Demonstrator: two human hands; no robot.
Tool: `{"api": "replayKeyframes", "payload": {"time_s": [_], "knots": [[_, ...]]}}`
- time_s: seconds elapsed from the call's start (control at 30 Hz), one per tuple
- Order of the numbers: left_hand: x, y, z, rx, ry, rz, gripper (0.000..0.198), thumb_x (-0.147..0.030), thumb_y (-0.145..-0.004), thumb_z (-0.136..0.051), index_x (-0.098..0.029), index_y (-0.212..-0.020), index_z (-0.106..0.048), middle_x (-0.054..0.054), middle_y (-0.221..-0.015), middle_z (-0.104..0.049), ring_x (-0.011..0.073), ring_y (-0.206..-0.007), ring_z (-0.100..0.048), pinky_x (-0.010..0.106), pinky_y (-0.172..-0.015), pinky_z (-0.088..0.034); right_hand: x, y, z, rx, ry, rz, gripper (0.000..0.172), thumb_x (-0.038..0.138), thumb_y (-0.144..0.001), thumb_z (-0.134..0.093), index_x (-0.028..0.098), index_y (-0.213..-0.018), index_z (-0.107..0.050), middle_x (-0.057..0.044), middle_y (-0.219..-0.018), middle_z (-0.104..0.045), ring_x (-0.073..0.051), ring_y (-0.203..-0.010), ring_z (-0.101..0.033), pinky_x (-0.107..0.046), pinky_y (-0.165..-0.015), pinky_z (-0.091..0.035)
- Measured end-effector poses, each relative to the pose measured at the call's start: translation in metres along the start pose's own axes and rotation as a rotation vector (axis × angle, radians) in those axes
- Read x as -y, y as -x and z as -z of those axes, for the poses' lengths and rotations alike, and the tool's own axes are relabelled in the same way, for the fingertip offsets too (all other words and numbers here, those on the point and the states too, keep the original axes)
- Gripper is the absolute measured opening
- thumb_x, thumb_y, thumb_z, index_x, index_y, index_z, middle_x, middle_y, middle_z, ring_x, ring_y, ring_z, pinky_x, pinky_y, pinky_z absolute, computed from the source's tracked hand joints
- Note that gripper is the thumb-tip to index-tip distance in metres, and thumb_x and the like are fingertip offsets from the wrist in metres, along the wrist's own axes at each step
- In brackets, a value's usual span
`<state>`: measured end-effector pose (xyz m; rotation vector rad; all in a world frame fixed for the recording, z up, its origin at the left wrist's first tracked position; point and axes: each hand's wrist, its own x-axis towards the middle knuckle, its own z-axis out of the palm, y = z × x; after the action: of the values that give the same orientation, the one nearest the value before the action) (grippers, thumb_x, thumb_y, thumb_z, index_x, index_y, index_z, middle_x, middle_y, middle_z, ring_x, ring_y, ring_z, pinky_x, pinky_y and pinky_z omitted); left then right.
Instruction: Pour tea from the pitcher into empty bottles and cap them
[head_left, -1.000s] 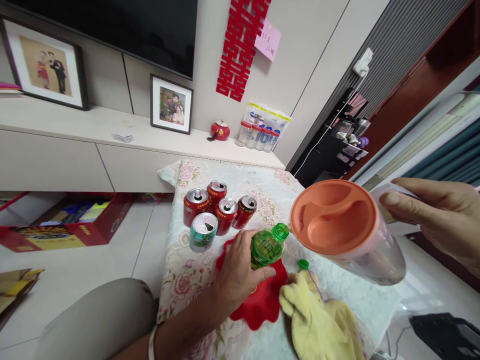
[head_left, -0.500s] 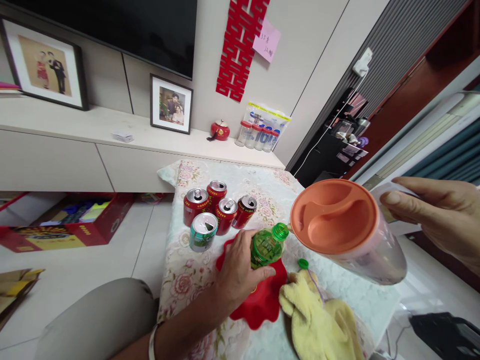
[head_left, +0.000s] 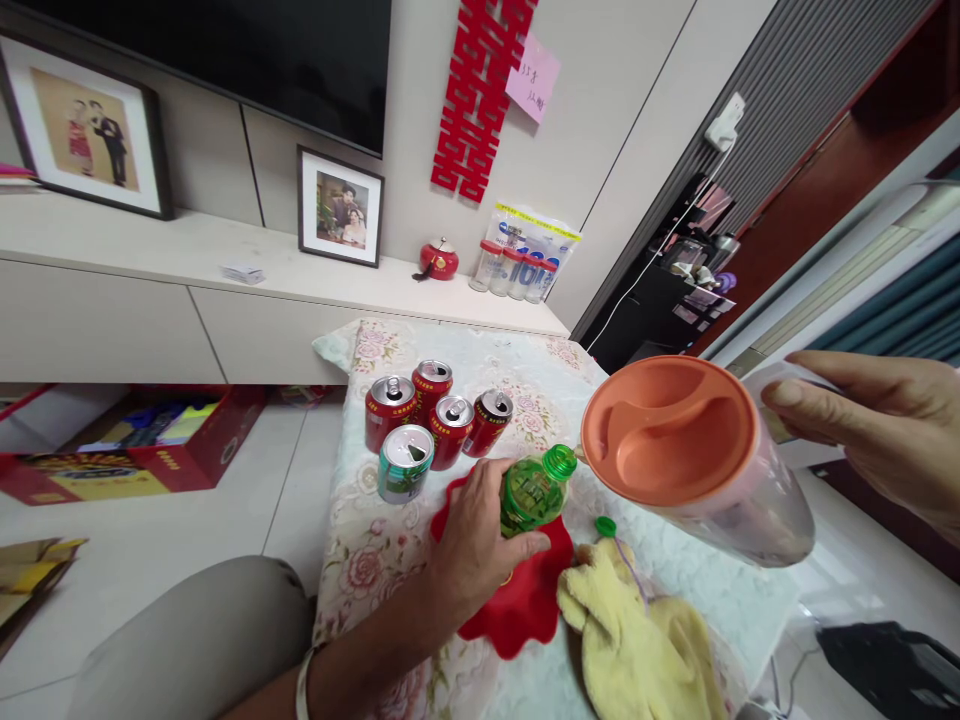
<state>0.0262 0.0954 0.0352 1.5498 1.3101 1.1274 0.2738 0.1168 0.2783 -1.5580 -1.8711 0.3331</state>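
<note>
My left hand [head_left: 480, 535] is wrapped round an uncapped green plastic bottle [head_left: 536, 490] standing over a red scalloped mat [head_left: 517, 610]. On the right, my right hand [head_left: 877, 420] grips the handle of a clear pitcher [head_left: 765, 510] with an orange lid [head_left: 675, 430]. The pitcher is tilted with its lid end beside the bottle's mouth; whether liquid flows I cannot tell. A green cap [head_left: 605, 526] lies by a yellow cloth [head_left: 637, 630]. Left of the bottle stand several opened red cans [head_left: 450, 435] and a green-and-silver can [head_left: 406, 465].
A flowered cloth covers the table [head_left: 367, 520]. Behind it runs a white cabinet [head_left: 277, 310] bearing picture frames, a red pot [head_left: 439, 260] and glass jars [head_left: 514, 272] with red lids. An open red box [head_left: 172, 455] sits on the floor at left.
</note>
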Motion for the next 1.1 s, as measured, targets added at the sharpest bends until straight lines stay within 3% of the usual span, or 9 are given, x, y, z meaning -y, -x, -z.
{"api": "replayKeyframes", "payload": {"time_s": [0.57, 0.93, 1.1], "knots": [[0.0008, -0.0003, -0.0002, -0.007, 0.01, -0.008, 0.063, -0.013, -0.065, -0.085, -0.022, -0.12, -0.056, 0.007, -0.122, -0.065, 0.0316, -0.121, -0.06, 0.051, -0.108, -0.044, 0.0055, 0.0006, -0.0016, 0.01, 0.001, 0.012, 0.044, 0.066, -0.058, -0.087, 0.024, -0.072, -0.082, -0.005, -0.068, -0.072, -0.023, -0.066, -0.067, -0.026, -0.052, -0.056], [0.0007, 0.0001, -0.0003, -0.003, 0.003, -0.005, 0.064, -0.014, -0.065, -0.085, -0.024, -0.121, -0.055, 0.007, -0.123, -0.066, 0.0323, -0.122, -0.061, 0.051, -0.108, -0.045, 0.0072, -0.0002, -0.003, -0.002, -0.001, -0.013, 0.049, 0.067, -0.052, -0.09, 0.022, -0.066, -0.079, -0.008, -0.074, -0.077, -0.023, -0.063, -0.067, -0.028, -0.049, -0.056], [0.0003, 0.0001, -0.0004, 0.001, 0.01, -0.001, 0.064, -0.013, -0.066, -0.085, -0.023, -0.121, -0.055, 0.008, -0.123, -0.066, 0.032, -0.123, -0.06, 0.05, -0.109, -0.044, 0.005, -0.0009, -0.0022, -0.001, 0.012, -0.021, 0.05, 0.068, -0.053, -0.089, 0.022, -0.07, -0.081, -0.008, -0.073, -0.078, -0.025, -0.069, -0.069, -0.027, -0.055, -0.058]]}}
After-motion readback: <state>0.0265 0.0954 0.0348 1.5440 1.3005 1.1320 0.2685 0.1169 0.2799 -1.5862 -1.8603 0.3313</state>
